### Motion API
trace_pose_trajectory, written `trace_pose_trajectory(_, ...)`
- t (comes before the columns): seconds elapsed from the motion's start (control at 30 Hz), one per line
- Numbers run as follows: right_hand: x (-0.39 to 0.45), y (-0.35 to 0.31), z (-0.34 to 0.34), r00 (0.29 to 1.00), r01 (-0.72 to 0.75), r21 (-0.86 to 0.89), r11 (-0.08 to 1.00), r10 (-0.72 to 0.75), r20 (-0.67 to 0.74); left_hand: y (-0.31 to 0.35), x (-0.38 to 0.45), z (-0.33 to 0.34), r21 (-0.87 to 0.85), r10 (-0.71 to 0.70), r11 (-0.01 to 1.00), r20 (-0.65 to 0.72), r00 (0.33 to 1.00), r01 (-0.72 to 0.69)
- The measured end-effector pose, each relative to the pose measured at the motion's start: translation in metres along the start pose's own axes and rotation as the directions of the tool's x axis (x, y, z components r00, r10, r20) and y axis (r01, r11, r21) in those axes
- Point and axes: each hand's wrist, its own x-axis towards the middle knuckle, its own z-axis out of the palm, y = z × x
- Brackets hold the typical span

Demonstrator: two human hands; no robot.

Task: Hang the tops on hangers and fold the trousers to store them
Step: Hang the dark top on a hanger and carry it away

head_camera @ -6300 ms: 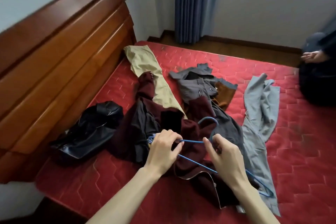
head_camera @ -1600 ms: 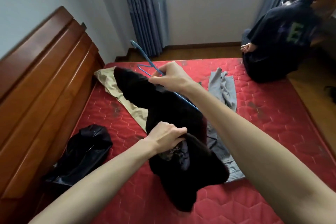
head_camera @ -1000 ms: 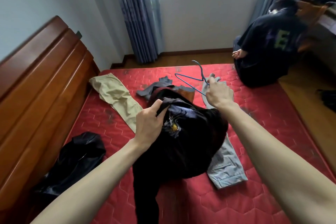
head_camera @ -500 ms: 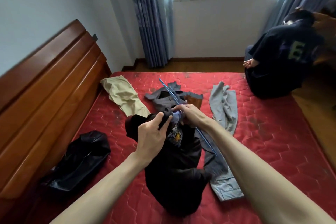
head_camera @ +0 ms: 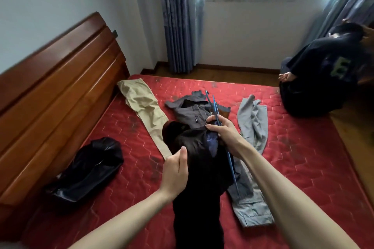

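Person fitting a dark top (head_camera: pixel 199 159) onto a blue hanger (head_camera: pixel 216 112), frame centre.
Right hand (head_camera: pixel 223 130) is gripping hanger and collar together; left hand (head_camera: pixel 175 170), fingers loosely straight, is steadying the fabric. Likely risk: the top sliding off the tilted hanger.

Red hexagon-quilted mattress (head_camera: pixel 303 147), blue hanger (head_camera: pixel 214 107), black top (head_camera: pixel 200 188), beige trousers (head_camera: pixel 145 107), grey trousers (head_camera: pixel 253 123)

One blue hanger (head_camera: pixel 214 107), one dark top (head_camera: pixel 200 168), one khaki trousers (head_camera: pixel 144 105), two grey garments (head_camera: pixel 253 123) (head_camera: pixel 190 110), one black bag (head_camera: pixel 89 168).
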Motion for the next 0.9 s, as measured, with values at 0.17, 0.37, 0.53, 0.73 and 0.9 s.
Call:
trace_pose_trajectory(0.17, -0.019, -0.019, -0.017, 0.995, -0.028, -0.043, 0.999, 0.032, 0.096, -0.028, 0.043, 0.020, 0.089, -0.419, 0.902, -0.056, 0.906, 0.423)
trace_pose_trajectory(0.37, -0.038, -0.032, -0.049, 0.975, -0.039, -0.189, 0.981, 0.079, 0.209, -0.017, 0.086, 0.041, -0.126, -0.367, 0.904, 0.257, 0.894, 0.408)
trace_pose_trajectory(0.53, -0.050, -0.023, -0.062, 0.984, -0.042, -0.219, 0.975, 0.078, 0.159, -0.004, 0.093, 0.061, -0.062, -0.290, 0.940, 0.377, 0.880, 0.336)
trace_pose_trajectory(0.73, -0.051, -0.019, -0.072, 0.996, -0.032, -0.146, 0.989, 0.044, 0.080, 0.010, 0.069, 0.082, -0.007, -0.288, 0.947, 0.421, 0.860, 0.321)
trace_pose_trajectory(0.9, -0.053, -0.020, -0.076, 0.999, 0.006, -0.105, 0.994, -0.001, 0.046, 0.031, 0.060, 0.097, 0.049, -0.361, 0.929, 0.339, 0.869, 0.367)
